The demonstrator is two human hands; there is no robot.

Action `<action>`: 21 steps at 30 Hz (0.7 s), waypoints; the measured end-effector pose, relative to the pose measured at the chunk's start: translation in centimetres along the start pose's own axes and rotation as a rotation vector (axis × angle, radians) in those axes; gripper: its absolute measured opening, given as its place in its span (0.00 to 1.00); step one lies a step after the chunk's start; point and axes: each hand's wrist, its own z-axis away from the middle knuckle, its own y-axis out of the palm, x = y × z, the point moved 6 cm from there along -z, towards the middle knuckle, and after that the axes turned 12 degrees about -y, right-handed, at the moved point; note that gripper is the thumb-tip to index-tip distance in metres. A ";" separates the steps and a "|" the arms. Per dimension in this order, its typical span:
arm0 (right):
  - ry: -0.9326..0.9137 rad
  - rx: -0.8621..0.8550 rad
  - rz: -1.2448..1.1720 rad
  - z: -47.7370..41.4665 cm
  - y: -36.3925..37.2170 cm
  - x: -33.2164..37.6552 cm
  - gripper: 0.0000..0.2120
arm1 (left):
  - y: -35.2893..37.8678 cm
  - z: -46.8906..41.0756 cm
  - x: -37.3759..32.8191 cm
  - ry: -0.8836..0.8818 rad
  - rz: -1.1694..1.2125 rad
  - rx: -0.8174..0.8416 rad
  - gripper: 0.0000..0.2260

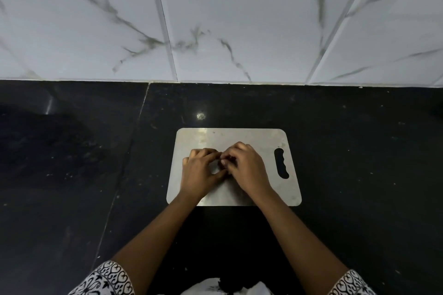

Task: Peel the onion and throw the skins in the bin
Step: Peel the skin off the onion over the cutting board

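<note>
Your two hands met over the middle of the steel cutting board, and the onion sat right between them, so it lay neither left nor right of your grip but inside it, with both hands equally near. Your left hand came in from the left with fingers curled round toward the centre, and your right hand came in from the right, fingertips bent inward and overlapping the left hand's. Both grips looked pressed together on the onion rather than spread, though the fingers hid the contact itself, so I cannot tell which digits actually pinched skin. Of the onion you could see only a small pale patch in the gap between the thumbs; its shape, its long axis and how much skin remained were all hidden. It seemed small, fully cupped by the hands, held low over the board or resting on it. No loose skins showed on the board or on the dark bench, and no bin was in view, so you would have had to carry any peelings out of frame.
</note>
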 end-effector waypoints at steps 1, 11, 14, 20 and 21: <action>0.045 -0.037 -0.082 -0.1 -0.2 -0.3 0.03 | 0.0 0.0 0.0 0.004 0.008 -0.004 0.25; 0.435 -0.274 -0.700 -0.1 -2.1 -3.5 0.05 | -0.2 0.0 0.1 0.014 0.029 0.002 0.26; 0.509 -0.337 -0.760 0.6 -2.8 -4.4 0.05 | -0.2 0.0 0.1 -0.003 0.034 0.003 0.23; 0.320 -0.164 -0.222 1.6 -2.8 -5.2 0.06 | -0.1 0.0 0.1 -0.007 0.044 0.015 0.23; 0.269 -0.094 -0.129 1.6 -2.4 -5.0 0.07 | -0.1 0.0 0.1 -0.007 0.047 0.015 0.23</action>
